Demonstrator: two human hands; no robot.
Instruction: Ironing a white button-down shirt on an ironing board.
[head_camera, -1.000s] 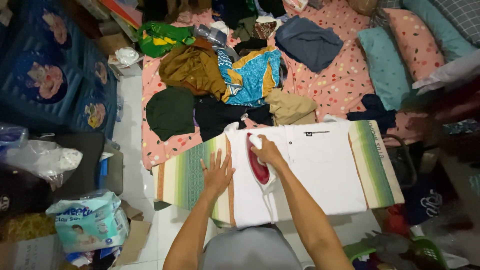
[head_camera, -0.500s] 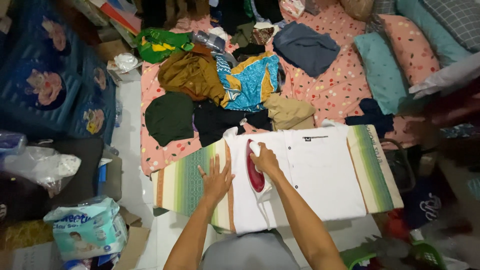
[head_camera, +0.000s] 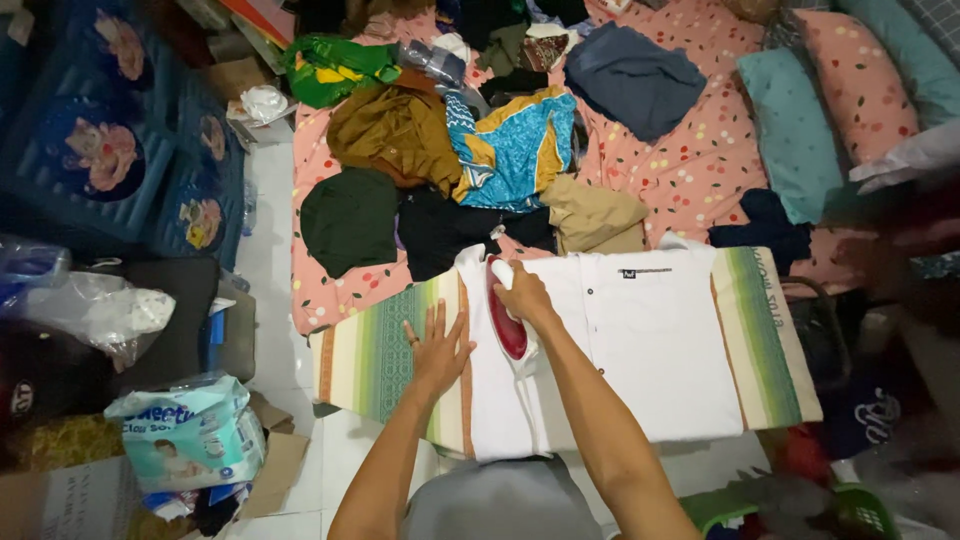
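A white buttoned shirt (head_camera: 640, 340) lies flat on an ironing board covered in green striped cloth (head_camera: 370, 350). My right hand (head_camera: 525, 295) grips the handle of a red and white iron (head_camera: 508, 325), which rests on the shirt's left part. My left hand (head_camera: 437, 345) lies flat with fingers spread at the shirt's left edge, beside the iron.
Beyond the board a pink dotted bedsheet (head_camera: 690, 170) holds a heap of clothes: brown (head_camera: 395, 135), blue patterned (head_camera: 515, 150), dark green (head_camera: 350, 215), grey (head_camera: 635, 80). Pillows (head_camera: 795, 130) lie at the right. A nappy pack (head_camera: 190, 435) and plastic bags (head_camera: 95, 310) sit on the left floor.
The iron and my right hand have slid a little toward the shirt's far edge. My left hand stays flat in the same spot.
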